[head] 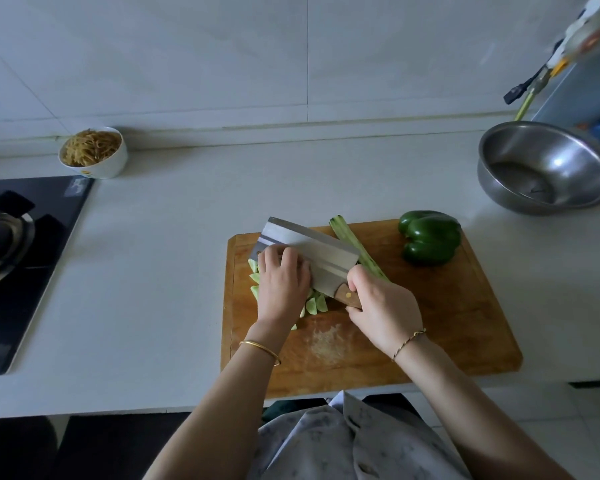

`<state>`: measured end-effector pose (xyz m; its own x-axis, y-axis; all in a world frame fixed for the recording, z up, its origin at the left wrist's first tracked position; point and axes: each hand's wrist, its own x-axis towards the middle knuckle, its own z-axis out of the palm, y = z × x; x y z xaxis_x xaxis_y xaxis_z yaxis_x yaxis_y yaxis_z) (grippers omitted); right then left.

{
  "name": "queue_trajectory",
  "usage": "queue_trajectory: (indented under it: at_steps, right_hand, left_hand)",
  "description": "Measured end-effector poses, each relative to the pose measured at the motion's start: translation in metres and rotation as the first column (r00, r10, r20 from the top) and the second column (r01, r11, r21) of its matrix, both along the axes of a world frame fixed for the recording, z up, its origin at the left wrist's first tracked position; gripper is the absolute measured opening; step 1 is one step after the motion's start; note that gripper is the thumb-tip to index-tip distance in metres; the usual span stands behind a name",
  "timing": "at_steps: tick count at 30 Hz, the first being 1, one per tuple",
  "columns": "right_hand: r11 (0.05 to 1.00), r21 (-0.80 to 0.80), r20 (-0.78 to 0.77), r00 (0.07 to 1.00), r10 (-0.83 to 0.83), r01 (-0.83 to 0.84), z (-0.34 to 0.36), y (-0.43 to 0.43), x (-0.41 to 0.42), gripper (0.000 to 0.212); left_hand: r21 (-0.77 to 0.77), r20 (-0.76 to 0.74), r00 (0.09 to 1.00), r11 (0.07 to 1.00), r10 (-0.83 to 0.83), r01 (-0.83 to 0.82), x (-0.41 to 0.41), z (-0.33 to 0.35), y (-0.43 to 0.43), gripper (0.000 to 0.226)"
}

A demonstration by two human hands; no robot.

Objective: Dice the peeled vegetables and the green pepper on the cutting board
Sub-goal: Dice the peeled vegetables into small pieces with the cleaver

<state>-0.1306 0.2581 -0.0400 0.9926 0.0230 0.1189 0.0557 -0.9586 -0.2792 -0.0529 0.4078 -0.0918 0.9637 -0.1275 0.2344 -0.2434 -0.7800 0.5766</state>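
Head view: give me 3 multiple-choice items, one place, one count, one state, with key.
1. Where is the whole green pepper? A) far right corner of the cutting board B) on the stove C) on the floor
2. How many bowls stand on the counter? A) one B) two C) four
3. What is the right hand doing? A) lying flat on the counter B) gripping the wooden handle of the cleaver C) holding the pepper

1 A: it sits at the board's far right corner.
2 B: white bowl of noodles left, steel bowl right.
3 B: the hand wraps the handle.
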Motion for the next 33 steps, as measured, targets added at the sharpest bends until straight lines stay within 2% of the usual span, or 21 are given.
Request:
queue_trajectory:
  at_steps: [4,9,16,22,26,28,33]
  right_hand:
    - [0.998,-0.02,0.025,0.998,-0.051,0.051,-0.003,-0.008,-0.001,0.052]
    - [0.993,0.035,0.1,0.988,-0.118,0.115,-0.004,-0.021,-0.002,0.044]
    - [0.965,0.178,0.061,0.977,-0.204,0.191,0.005,-0.021,-0.011,0.039]
    - [0.798,0.512,-0.137,0.947,-0.292,0.32,0.014,-0.011,-0.015,0.041]
    - [0.501,0.78,-0.247,0.92,-0.305,0.375,0.024,-0.01,-0.02,0.021]
    - [0.416,0.825,-0.26,0.911,-0.319,0.381,0.025,-0.018,-0.024,0.015]
    - [0.488,0.793,-0.21,0.916,-0.341,0.364,0.03,-0.044,-0.032,0.009]
  left_hand:
    - [0.019,-0.011,1.0,1.0,-0.013,0.013,-0.005,-0.002,0.008,0.013]
    - [0.013,-0.116,0.993,1.0,-0.011,0.012,-0.009,-0.005,0.019,0.016]
    - [-0.26,-0.099,0.994,0.963,0.044,-0.068,-0.005,0.01,0.03,0.013]
    - [-0.346,-0.05,0.997,0.935,0.066,-0.079,0.0,0.009,0.042,0.02]
    - [-0.287,-0.013,1.0,0.958,-0.018,0.014,0.001,0.018,0.031,0.021]
    - [-0.268,-0.031,0.995,0.96,-0.098,0.086,0.0,0.023,0.02,0.023]
    - [-0.21,-0.153,0.958,0.955,-0.244,0.21,-0.011,0.033,-0.02,0.028]
